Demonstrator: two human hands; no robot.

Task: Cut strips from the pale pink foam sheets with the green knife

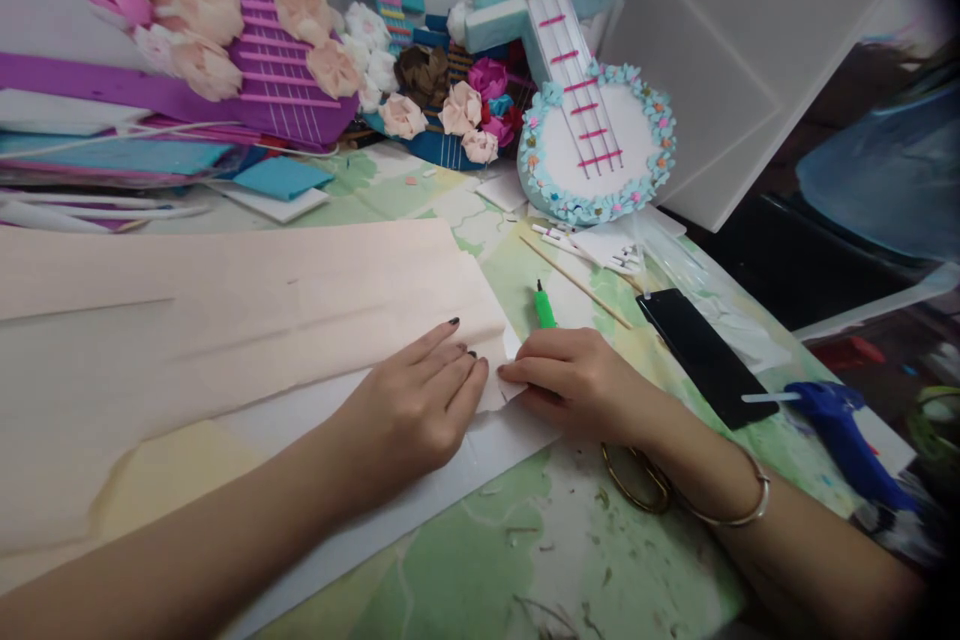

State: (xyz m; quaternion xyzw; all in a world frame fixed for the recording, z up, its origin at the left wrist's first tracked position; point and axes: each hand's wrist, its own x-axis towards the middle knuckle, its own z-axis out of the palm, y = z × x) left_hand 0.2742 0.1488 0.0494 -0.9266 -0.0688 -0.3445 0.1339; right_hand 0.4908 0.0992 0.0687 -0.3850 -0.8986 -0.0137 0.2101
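Observation:
A large sheet of pale peach paper lies across the left side of the table, with a white board partly under it. My left hand rests flat on the paper near its right end, fingers stretched out. At that same end, my right hand pinches the paper's edge between thumb and fingers; the exact grip is partly hidden. Just beyond the right hand lies a green pen with a dark tip. Gold-coloured scissor handles show partly beneath my right wrist.
A light-blue toy guitar leans at the back beside a purple one with paper flowers. To the right lie a black phone and a blue glue gun. A wooden stick lies behind the pen. Blue sheets sit back left.

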